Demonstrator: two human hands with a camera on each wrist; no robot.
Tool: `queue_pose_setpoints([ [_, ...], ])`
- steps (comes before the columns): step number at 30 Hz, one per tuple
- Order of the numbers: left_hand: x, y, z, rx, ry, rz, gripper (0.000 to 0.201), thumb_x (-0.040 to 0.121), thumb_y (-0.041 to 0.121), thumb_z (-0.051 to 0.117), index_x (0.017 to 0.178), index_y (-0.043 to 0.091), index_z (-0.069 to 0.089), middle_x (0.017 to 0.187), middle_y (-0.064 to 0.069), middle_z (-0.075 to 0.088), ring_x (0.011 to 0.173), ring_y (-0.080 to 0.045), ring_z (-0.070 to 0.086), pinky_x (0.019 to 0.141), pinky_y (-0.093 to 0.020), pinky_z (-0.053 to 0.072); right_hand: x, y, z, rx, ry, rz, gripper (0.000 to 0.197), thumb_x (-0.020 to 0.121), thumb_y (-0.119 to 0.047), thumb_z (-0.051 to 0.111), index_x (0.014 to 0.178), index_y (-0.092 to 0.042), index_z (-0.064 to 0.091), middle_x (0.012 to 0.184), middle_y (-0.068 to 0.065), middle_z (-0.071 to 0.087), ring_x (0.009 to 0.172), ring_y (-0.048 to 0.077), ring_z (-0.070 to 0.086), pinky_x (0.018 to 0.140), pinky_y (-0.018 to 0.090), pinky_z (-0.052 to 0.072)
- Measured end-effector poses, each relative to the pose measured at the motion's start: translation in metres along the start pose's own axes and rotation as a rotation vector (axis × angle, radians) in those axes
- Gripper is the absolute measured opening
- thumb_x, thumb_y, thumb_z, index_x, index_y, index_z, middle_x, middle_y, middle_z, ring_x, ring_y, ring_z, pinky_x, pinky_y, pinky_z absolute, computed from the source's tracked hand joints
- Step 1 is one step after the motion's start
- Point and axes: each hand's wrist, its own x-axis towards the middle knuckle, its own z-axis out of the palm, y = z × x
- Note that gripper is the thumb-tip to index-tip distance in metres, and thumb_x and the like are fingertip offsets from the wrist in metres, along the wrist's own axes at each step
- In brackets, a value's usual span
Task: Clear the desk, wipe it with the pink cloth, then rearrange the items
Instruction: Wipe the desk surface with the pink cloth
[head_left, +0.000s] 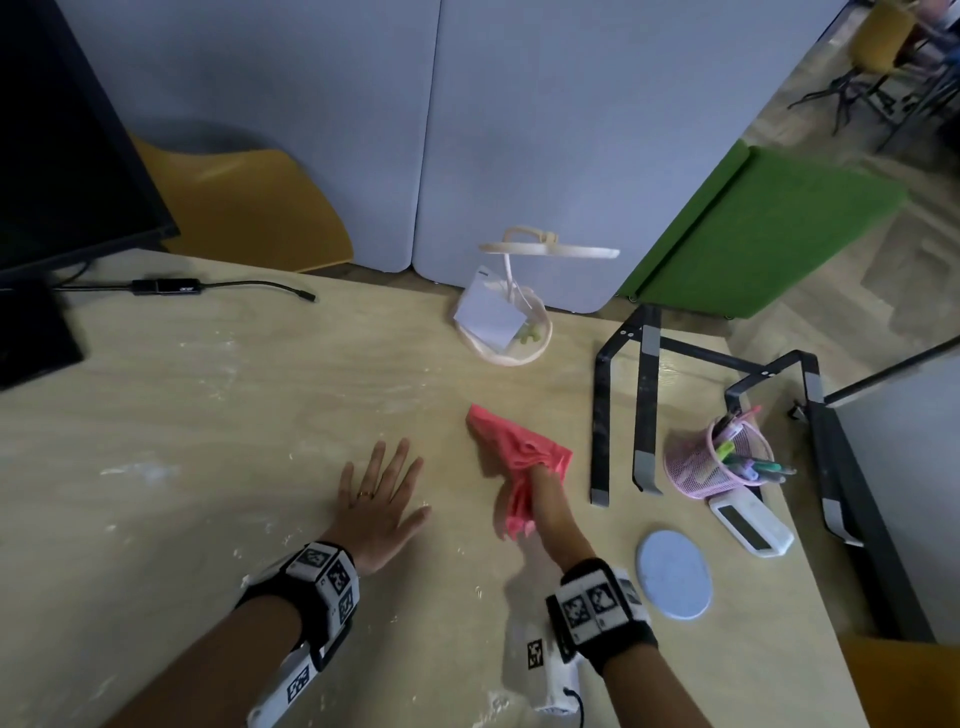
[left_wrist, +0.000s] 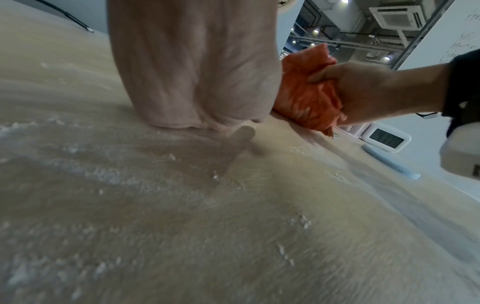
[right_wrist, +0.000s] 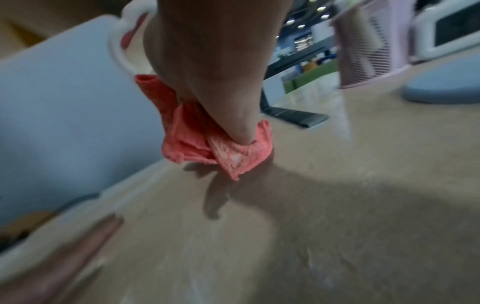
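My right hand (head_left: 545, 493) grips the crumpled pink cloth (head_left: 514, 452) on the wooden desk (head_left: 260, 395), near its middle right. In the right wrist view the fingers (right_wrist: 221, 98) are bunched into the pink cloth (right_wrist: 215, 148), which touches the desk surface. My left hand (head_left: 382, 499) lies flat on the desk with fingers spread, a little left of the cloth. The left wrist view shows the palm (left_wrist: 192, 67) pressed down and the pink cloth (left_wrist: 306, 92) held by the right hand (left_wrist: 371, 90). White dusty streaks (left_wrist: 109, 176) cover the desk.
A black laptop stand (head_left: 644, 400), a pink mesh pen cup (head_left: 711, 462), a white digital clock (head_left: 753, 525) and a round blue coaster (head_left: 674, 574) stand at the right. A cream lamp (head_left: 519, 312) with notes on its base sits at the back. A monitor (head_left: 62, 156) and adapter cable (head_left: 171, 286) occupy the far left.
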Motion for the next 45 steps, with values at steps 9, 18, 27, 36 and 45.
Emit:
queue_pose_setpoints([
  [9, 0.002, -0.002, 0.003, 0.016, -0.003, 0.011, 0.095, 0.053, 0.077, -0.034, 0.134, 0.028, -0.035, 0.140, 0.009, -0.050, 0.122, -0.009, -0.052, 0.103, -0.043, -0.029, 0.028, -0.020, -0.048, 0.201, 0.325, -0.093, 0.035, 0.099, -0.018, 0.029, 0.079, -0.006, 0.054, 0.054, 0.003, 0.054, 0.036, 0.011, 0.052, 0.036, 0.020, 0.044],
  [18, 0.002, -0.002, 0.004, -0.008, -0.005, 0.025, 0.091, 0.057, 0.077, -0.028, 0.135, 0.031, -0.034, 0.142, 0.009, -0.048, 0.132, -0.016, -0.044, 0.107, -0.047, -0.025, 0.061, 0.005, 0.020, -0.792, 0.025, -0.178, 0.060, 0.098, -0.029, 0.026, 0.149, -0.024, -0.005, 0.155, -0.001, -0.020, 0.141, 0.022, -0.025, 0.112, 0.047, -0.022],
  [27, 0.000, 0.005, -0.003, -0.064, -0.016, -0.013, 0.110, 0.047, 0.083, -0.034, 0.143, 0.031, -0.025, 0.146, 0.008, -0.042, 0.133, -0.015, -0.041, 0.109, -0.047, -0.025, 0.007, 0.035, 0.030, -1.008, -0.227, -0.494, 0.055, 0.085, -0.069, -0.003, 0.139, -0.056, -0.003, 0.157, -0.001, 0.007, 0.144, 0.030, -0.004, 0.113, 0.058, -0.005],
  [36, 0.001, 0.005, -0.003, -0.053, -0.006, -0.044, 0.120, 0.042, 0.081, -0.039, 0.148, 0.029, -0.016, 0.149, 0.008, -0.037, 0.136, -0.012, -0.036, 0.111, -0.047, -0.020, -0.026, 0.059, 0.002, -0.725, -0.140, -0.494, 0.059, 0.088, -0.064, 0.013, 0.136, -0.039, 0.037, 0.150, -0.017, 0.026, 0.144, 0.011, 0.014, 0.118, 0.036, 0.003],
  [45, 0.000, 0.001, -0.006, -0.078, -0.023, -0.003, 0.107, 0.043, 0.082, -0.037, 0.134, 0.027, -0.034, 0.136, 0.010, -0.052, 0.112, 0.002, -0.057, 0.106, -0.039, -0.027, 0.007, -0.008, 0.008, -0.128, 0.604, -0.225, 0.056, 0.086, 0.015, 0.035, 0.133, -0.011, 0.049, 0.113, 0.011, 0.042, 0.108, 0.027, 0.047, 0.093, 0.004, 0.031],
])
